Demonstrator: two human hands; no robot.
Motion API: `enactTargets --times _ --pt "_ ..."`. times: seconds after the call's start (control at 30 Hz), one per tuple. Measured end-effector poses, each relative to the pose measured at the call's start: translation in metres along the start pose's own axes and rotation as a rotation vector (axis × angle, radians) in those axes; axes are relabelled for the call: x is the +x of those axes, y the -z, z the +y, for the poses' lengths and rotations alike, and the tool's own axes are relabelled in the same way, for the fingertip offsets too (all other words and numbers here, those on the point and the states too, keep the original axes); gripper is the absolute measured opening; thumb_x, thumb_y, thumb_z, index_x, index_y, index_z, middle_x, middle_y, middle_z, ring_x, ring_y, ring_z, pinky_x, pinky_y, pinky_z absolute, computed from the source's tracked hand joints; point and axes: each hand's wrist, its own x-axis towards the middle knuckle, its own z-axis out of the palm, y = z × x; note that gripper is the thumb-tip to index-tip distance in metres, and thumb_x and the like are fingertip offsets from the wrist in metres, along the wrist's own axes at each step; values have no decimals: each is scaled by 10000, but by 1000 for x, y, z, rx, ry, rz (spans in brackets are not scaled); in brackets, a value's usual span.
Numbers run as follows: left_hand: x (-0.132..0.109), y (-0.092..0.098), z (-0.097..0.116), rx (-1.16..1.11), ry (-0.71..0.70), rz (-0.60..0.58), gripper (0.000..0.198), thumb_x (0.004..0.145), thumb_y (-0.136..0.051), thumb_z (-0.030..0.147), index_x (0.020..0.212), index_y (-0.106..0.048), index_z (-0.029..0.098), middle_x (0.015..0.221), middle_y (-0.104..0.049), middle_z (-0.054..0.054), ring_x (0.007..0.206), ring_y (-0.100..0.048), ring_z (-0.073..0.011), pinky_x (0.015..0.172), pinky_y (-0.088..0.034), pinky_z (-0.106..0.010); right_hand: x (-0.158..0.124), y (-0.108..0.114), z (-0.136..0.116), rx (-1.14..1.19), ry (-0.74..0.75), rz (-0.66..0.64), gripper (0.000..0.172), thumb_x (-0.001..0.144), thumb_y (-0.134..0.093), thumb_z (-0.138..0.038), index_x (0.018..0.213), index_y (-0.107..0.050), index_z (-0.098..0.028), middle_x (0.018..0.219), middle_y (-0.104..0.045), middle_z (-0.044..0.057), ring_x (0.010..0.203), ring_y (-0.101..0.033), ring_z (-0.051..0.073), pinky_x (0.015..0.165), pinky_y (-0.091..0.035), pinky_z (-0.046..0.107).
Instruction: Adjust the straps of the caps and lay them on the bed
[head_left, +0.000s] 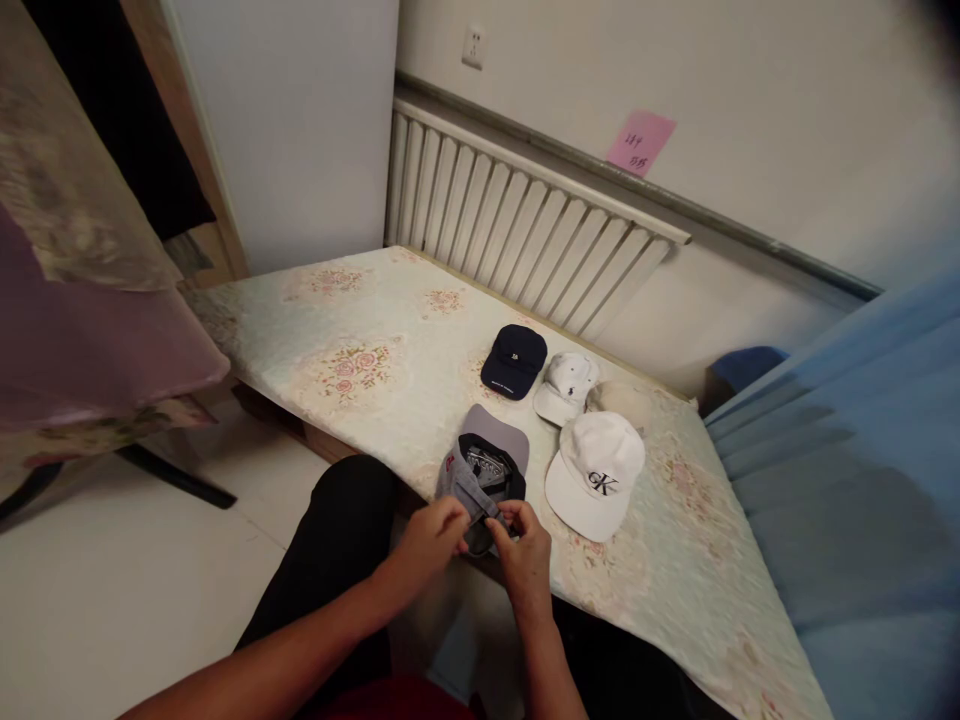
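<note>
A grey cap [487, 455] lies upside down at the near edge of the floral-covered bed, its brim pointing away and its dark inside showing. My left hand [433, 537] is closed on the left side of its back strap. From the right, my right hand [523, 545] pinches the strap between thumb and fingers. Beyond it sits a navy cap [514, 360]. To the right are a small white cap [567, 387], a beige cap [621, 403] partly hidden, and a larger white cap [598, 473] with black letters.
The floral bed cover [300, 330] stretches left and right. A white radiator [510, 215] stands behind it, below a pink note [641, 142]. A blue curtain [862, 440] hangs at the right. A cloth-draped chair [90, 330] is on the left.
</note>
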Motion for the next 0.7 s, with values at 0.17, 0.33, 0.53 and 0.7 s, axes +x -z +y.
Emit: enactTargets --times 0.17,0.33,0.53,0.7 --pt "-24 -22 -2 -582 211 -178 238 755 -627 368 860 -614 154 930 -651 -65 929 -601 -183 866 -455 -310 -3 -7 -10 0 8 -27 119 708 -634 -218 827 -629 -219 717 -629 -13 697 -578 172 674 -447 272" --pt "-20 -25 -3 -1018 260 -64 215 774 -656 346 815 -624 138 877 -662 -79 876 -619 -172 880 -459 -296 -11 -18 -22 -46 68 -50 102 726 -600 -180 816 -625 -220 745 -642 -7 708 -589 169 681 -435 261" --pt "-2 -18 -15 -1172 447 97 155 866 -564 236 784 -631 123 749 -669 -54 690 -627 -109 712 -491 -204 -16 -33 -26 -67 117 -109 135 749 -571 -162 855 -630 -222 806 -658 15 757 -601 183 718 -444 276" --pt "8 -7 -19 -1180 472 177 135 852 -551 143 739 -620 114 718 -666 -56 642 -628 -107 665 -482 -199 -12 -41 -22 -27 89 -241 142 734 -578 -173 858 -633 -216 824 -661 24 778 -613 188 733 -464 284"
